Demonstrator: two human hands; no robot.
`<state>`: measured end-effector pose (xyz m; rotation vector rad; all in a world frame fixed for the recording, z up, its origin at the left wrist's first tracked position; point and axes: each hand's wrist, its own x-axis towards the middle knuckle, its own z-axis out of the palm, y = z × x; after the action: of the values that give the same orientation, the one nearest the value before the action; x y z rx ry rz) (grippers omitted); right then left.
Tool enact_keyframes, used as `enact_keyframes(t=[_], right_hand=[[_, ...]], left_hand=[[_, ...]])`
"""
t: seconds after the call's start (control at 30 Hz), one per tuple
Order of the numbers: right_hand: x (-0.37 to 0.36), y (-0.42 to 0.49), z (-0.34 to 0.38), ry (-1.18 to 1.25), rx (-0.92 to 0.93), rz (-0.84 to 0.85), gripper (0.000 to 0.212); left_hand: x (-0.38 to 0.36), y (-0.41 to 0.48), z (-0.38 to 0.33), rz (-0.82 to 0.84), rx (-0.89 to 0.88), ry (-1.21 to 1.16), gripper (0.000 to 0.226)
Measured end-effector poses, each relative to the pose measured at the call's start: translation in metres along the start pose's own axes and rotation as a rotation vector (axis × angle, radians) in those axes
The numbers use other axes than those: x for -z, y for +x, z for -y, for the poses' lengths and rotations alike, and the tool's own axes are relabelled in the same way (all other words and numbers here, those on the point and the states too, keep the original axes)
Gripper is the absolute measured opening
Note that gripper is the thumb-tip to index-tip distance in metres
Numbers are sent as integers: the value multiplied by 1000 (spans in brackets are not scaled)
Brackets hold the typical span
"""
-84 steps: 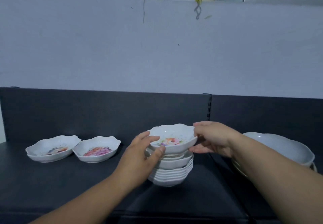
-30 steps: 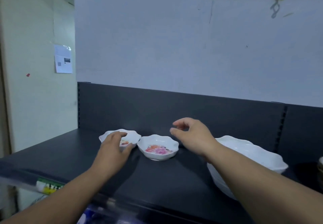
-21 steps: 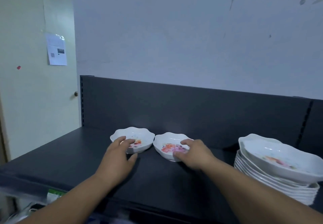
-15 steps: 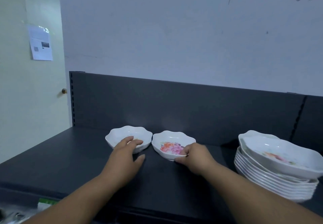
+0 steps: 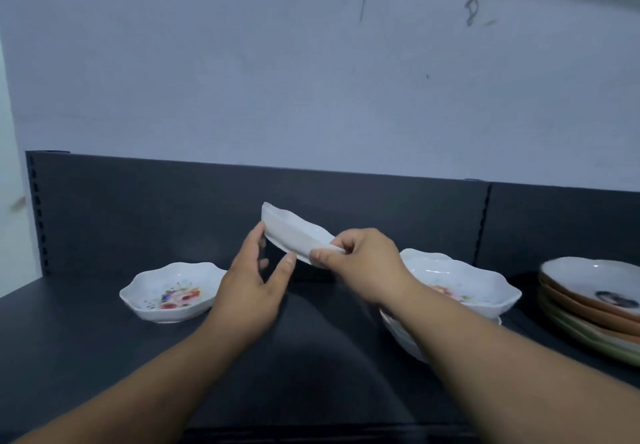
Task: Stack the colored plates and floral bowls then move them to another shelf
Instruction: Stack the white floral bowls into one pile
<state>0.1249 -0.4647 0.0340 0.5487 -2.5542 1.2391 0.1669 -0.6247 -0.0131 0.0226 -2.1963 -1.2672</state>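
Observation:
My right hand (image 5: 363, 263) pinches the rim of a small white floral bowl (image 5: 294, 234) and holds it tilted in the air above the dark shelf (image 5: 311, 357). Beside that bowl's left edge is my left hand (image 5: 252, 284), fingers spread, fingertips near or touching it. Another floral bowl (image 5: 173, 291) sits on the shelf at the left. A stack of floral bowls (image 5: 464, 287) stands at the right, partly hidden by my right forearm. Colored plates (image 5: 592, 312), orange and green, are stacked at the far right edge.
A dark back panel (image 5: 138, 208) with slotted uprights runs behind the shelf, with a pale wall above it. The shelf's front edge lies just below my forearms.
My right hand has lifted the right-hand small bowl off the shelf and tilted it. My left hand left the other bowl and rose toward the lifted one. The view swung right, revealing the colored plates.

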Motion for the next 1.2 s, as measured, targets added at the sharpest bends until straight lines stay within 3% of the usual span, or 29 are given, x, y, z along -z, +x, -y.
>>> enact_keyframes(t=[0.23, 0.4, 0.6, 0.7, 1.03, 1.2], right_hand=[[90, -5, -16, -35, 24, -9, 25], [124, -12, -44, -143, 31, 40, 20], [137, -14, -74, -214, 45, 226, 13], [141, -13, -85, -191, 46, 307, 10], [158, -6, -111, -174, 31, 370, 8], [161, -2, -116, -171, 18, 367, 13]], left_hand=[[-47, -3, -62, 113, -33, -126, 62], [-84, -6, -76, 174, 40, -193, 54], [-112, 4, -71, 141, 289, -290, 73], [-120, 8, -68, 142, 365, -301, 60], [-141, -5, -88, 165, 338, -223, 32], [-147, -7, -88, 184, 343, -194, 43]])
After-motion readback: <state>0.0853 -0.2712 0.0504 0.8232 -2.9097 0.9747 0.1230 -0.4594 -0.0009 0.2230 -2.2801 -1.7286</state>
